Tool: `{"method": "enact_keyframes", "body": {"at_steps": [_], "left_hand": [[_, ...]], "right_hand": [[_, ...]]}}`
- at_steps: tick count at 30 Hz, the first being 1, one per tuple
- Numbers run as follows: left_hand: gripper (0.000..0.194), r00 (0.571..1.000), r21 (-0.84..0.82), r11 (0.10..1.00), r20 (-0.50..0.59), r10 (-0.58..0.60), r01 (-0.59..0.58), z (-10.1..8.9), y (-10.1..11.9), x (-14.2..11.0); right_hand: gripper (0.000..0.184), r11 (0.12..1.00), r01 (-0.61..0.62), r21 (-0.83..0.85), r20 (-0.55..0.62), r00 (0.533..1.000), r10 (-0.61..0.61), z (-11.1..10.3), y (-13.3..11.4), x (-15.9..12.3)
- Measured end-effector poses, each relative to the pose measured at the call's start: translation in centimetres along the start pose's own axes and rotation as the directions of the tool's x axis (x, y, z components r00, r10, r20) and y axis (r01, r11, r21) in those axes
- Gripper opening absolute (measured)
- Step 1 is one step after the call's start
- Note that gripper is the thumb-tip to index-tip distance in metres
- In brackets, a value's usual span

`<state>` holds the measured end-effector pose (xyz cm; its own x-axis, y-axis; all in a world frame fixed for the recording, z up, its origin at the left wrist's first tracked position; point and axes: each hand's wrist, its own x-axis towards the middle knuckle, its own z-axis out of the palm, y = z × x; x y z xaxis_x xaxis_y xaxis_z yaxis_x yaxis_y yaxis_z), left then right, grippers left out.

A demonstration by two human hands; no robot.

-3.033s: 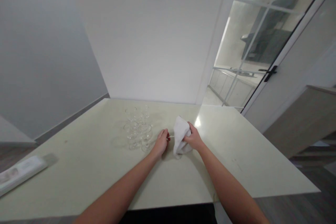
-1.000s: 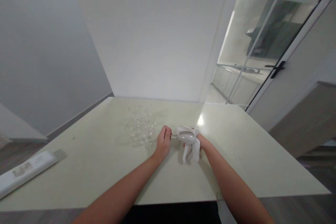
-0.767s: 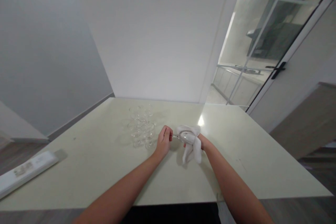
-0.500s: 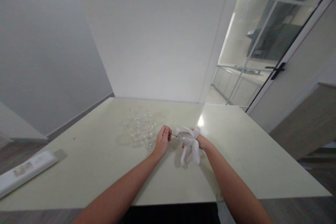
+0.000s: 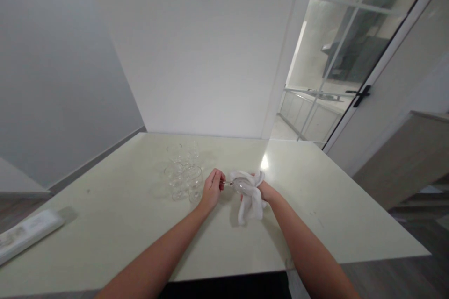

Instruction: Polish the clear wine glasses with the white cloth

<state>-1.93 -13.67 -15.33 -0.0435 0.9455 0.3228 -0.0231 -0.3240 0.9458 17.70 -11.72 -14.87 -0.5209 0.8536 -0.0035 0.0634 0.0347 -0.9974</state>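
Note:
A clear wine glass point(image 5: 240, 186) lies sideways in the air above the table, its bowl toward the right. My left hand point(image 5: 212, 187) is closed around the stem and foot end of the glass. A white cloth point(image 5: 253, 198) wraps the bowl, with loose ends hanging below it. My right hand point(image 5: 264, 189) grips the cloth against the bowl; its fingers are mostly covered by the fabric. Left of my left hand, several clear stemmed glasses point(image 5: 193, 178) stand upright in a close group.
The pale glossy table point(image 5: 133, 224) reaches a white wall panel point(image 5: 210, 65) at the back. A white power strip point(image 5: 30, 233) lies at the left edge. On the right stands a glazed door with a black handle point(image 5: 362, 96).
The whole view has shifted slightly, so the scene sits a little further left. Both hands keep their hold on the glass and cloth, with little other visible movement.

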Motion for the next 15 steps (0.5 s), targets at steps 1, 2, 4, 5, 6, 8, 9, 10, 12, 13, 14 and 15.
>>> {"method": "enact_keyframes", "body": {"at_steps": [1,2,4,5,6,8,9,10,12,13,14,15], "left_hand": [[0.042,1.0,0.001,1.0,0.004,0.002,-0.002,-0.01,0.02,0.02],[0.042,1.0,0.003,1.0,0.006,0.005,-0.005,-0.02,0.04,0.02],[0.042,1.0,0.007,1.0,0.005,0.006,-0.006,-0.03,0.08,0.01],[0.042,1.0,0.005,1.0,0.002,0.004,-0.004,-0.04,0.1,0.0],[0.042,1.0,0.002,1.0,0.001,-0.001,0.001,-0.05,0.09,0.0],[0.042,1.0,-0.009,1.0,0.002,-0.016,0.016,-0.07,0.0,0.02],[0.042,1.0,-0.015,1.0,0.005,-0.023,0.023,-0.09,-0.09,0.05],[0.042,1.0,-0.023,0.999,0.006,-0.029,0.029,-0.1,-0.2,0.09],[0.042,0.999,-0.045,0.998,0.007,-0.042,0.043,-0.12,-0.46,0.22],[0.042,0.999,-0.06,0.997,0.006,-0.054,0.054,-0.11,-0.58,0.29],[0.042,0.998,-0.076,0.995,0.003,-0.069,0.069,-0.1,-0.68,0.36],[0.041,0.996,-0.094,0.992,-0.001,-0.089,0.088,-0.07,-0.76,0.44]], "right_hand": [[0.021,0.999,0.027,-0.03,0.021,0.999,-0.027,0.01,-0.16,-0.08],[0.022,0.998,0.044,-0.044,0.04,0.998,-0.042,0.03,-0.28,-0.15],[0.025,0.997,0.063,-0.047,0.069,0.996,-0.059,0.1,-0.41,-0.18],[0.026,0.996,0.073,-0.047,0.074,0.995,-0.069,0.16,-0.45,-0.15],[0.027,0.995,0.084,-0.046,0.07,0.994,-0.081,0.22,-0.48,-0.08],[0.028,0.992,0.116,-0.042,0.051,0.992,-0.113,0.39,-0.52,0.1],[0.028,0.991,0.131,-0.033,0.035,0.991,-0.13,0.49,-0.53,0.22],[0.028,0.991,0.132,-0.015,0.015,0.991,-0.132,0.58,-0.52,0.33],[0.027,0.995,0.096,0.033,-0.029,0.995,-0.095,0.75,-0.42,0.53],[0.026,0.996,0.066,0.051,-0.049,0.997,-0.064,0.8,-0.35,0.6],[0.025,0.997,0.031,0.065,-0.069,0.997,-0.026,0.84,-0.28,0.66],[0.024,0.997,-0.005,0.074,-0.083,0.996,0.012,0.86,-0.24,0.71]]}}
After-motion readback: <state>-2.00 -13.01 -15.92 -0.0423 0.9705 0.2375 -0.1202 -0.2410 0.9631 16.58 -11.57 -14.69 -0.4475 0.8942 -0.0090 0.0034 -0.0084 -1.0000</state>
